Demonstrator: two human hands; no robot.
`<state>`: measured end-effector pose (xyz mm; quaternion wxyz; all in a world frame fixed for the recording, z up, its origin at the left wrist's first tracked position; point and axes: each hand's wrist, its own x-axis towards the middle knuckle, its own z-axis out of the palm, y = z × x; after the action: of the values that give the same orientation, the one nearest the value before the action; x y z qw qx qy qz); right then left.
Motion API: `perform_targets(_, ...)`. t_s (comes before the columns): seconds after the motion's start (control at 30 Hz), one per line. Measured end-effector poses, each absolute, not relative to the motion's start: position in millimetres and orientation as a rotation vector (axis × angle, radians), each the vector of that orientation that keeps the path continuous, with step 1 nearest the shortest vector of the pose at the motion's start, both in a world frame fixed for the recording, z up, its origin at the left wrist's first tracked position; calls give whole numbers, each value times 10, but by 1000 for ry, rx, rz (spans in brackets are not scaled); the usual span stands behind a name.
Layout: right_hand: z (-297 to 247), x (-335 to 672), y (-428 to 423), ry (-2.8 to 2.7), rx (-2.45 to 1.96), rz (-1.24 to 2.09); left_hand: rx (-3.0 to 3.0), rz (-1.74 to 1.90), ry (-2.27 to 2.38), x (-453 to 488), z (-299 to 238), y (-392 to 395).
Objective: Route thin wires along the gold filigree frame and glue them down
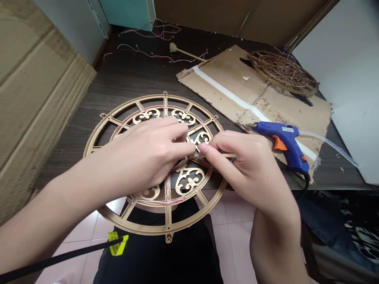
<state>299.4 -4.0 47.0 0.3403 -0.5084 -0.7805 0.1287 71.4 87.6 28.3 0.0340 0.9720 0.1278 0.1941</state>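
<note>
A round gold openwork frame (139,227) with scroll ornaments and thin red and white wires along its inner ring lies on the dark table, its near part hanging over the edge. My left hand (148,154) rests on the frame's middle, fingers bent and pressed down at the hub. My right hand (245,165) meets it there, fingers pinched round a thin pale stick (227,156) whose tip points at the hub. What lies under the fingertips is hidden.
A blue glue gun (284,144) with an orange trigger lies on torn cardboard (237,79) right of my hands. A second round brown frame (284,73) sits at the back right. Loose wires and a wooden stick (183,51) lie behind. A black rod with a yellow clip (117,242) crosses below.
</note>
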Motion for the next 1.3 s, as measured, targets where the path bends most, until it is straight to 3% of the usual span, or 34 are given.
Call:
perform_targets(0.43,321,2887,-267,-2035,-1346,124,2927,645,412,722,259,839)
perform_targets(1.3,53,2916,-290,-1896,-1244,73,2984,573,425,708,291,778)
